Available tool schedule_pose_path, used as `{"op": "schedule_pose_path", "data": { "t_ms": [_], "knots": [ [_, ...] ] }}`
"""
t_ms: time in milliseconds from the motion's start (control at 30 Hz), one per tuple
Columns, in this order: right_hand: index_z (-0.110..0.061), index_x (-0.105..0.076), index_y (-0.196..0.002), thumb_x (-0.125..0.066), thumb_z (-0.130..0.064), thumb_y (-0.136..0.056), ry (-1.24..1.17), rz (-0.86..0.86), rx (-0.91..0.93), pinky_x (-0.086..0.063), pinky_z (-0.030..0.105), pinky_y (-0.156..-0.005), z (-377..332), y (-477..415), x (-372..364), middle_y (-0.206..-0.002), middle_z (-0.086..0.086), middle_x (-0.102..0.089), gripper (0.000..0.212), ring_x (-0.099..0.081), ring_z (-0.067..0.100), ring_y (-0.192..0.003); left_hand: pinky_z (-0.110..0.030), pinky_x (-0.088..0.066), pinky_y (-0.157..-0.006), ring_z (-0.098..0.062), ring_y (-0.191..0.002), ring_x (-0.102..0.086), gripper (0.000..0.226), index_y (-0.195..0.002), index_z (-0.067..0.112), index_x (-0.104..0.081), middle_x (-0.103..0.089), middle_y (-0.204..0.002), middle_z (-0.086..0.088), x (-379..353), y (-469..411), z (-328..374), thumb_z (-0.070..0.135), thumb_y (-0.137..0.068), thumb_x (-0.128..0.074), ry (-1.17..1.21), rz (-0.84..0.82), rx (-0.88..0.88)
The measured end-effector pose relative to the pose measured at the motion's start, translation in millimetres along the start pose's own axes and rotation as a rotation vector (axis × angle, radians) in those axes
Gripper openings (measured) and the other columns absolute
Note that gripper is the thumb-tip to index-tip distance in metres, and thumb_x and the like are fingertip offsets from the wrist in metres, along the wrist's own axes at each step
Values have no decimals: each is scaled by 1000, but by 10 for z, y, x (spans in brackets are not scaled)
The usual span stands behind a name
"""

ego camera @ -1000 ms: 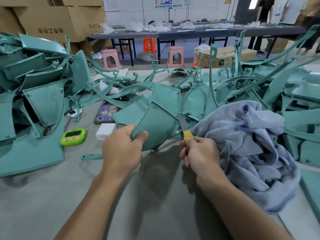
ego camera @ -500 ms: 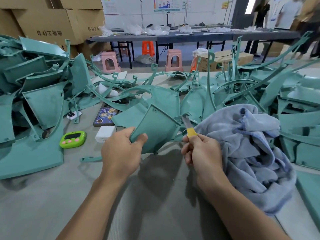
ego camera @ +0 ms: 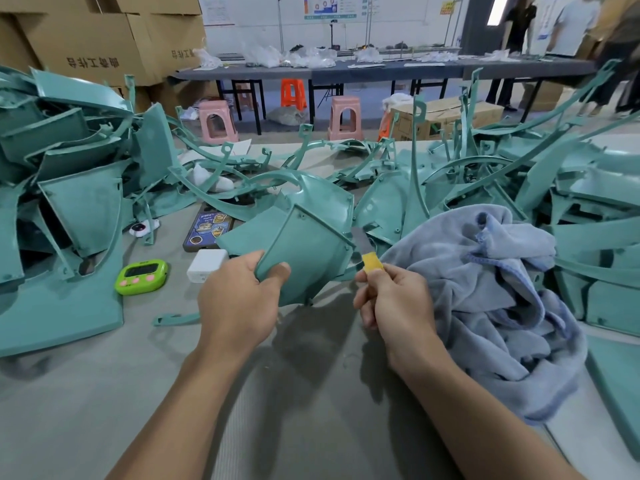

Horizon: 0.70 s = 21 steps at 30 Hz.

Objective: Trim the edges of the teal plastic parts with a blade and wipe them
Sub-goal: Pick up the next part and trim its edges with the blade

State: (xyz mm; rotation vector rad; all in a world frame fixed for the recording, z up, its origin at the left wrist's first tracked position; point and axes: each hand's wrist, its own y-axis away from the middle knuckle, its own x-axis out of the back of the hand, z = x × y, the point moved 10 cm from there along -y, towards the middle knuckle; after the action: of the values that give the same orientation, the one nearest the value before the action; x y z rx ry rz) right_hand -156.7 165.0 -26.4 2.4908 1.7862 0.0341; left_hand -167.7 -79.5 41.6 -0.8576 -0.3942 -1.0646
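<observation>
My left hand (ego camera: 239,299) grips the lower left corner of a fan-shaped teal plastic part (ego camera: 308,251), thumb on its inner face, holding it tilted above the grey table. In my right hand (ego camera: 394,299) I pinch a blade (ego camera: 363,245) with a yellow wrap. The steel tip lies against the part's right edge. A crumpled grey-blue cloth (ego camera: 485,296) lies just right of my right hand, touching its back.
Heaps of teal parts lie at the left (ego camera: 76,209) and right (ego camera: 571,202), with thin curved strips between them. A green timer (ego camera: 142,276), a white box (ego camera: 207,265) and a phone (ego camera: 207,230) lie left of my hands. People stand far back right.
The blade has slid a little along the part's right edge and my right hand has turned slightly. My left hand keeps the same hold on the part.
</observation>
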Motion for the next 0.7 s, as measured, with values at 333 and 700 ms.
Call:
{"op": "schedule_pose_path", "data": {
  "t_ms": [333,700],
  "knots": [
    [-16,-72,-65,-51,-20,-90,71,3,-41,-31,33,-50,55,-117,74,-49,2,-57,33,-44,17,-44,-37,-45,-60,-17,-65,-55,39,-74,17,-61,-59,-60,3,7,21,38,54,-80,-51,39,-6,-18],
    [-11,-72,-60,-59,-9,-91,108,-36,-19,-28,25,-44,-75,-269,228,-44,5,-47,34,-37,18,-41,-34,-30,-55,-23,-67,-52,34,-69,19,-51,-55,-59,6,29,61,59,51,-81,-54,26,17,-90]
  ]
}}
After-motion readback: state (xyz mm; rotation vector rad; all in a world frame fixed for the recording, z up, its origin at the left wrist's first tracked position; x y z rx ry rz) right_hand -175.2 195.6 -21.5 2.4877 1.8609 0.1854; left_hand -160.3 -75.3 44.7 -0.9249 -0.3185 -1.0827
